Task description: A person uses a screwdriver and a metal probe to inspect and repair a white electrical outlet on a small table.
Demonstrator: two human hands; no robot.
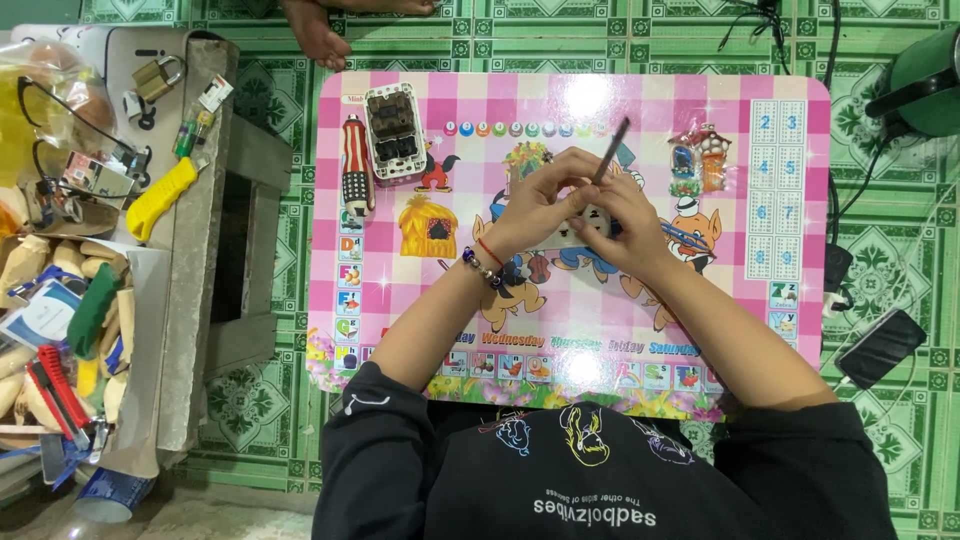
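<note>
Over the middle of a pink checked lap table (780,310), the left hand (540,205) closes around a small pale part (597,218). The right hand (625,225), touching it, grips a thin dark screwdriver (612,150). A white switch module (393,132) lies near the table's far left corner.

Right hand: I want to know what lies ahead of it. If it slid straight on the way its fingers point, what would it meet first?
The right hand points leftward, and its fingers already meet the left hand around a small pale part. Depth is unclear.
</note>
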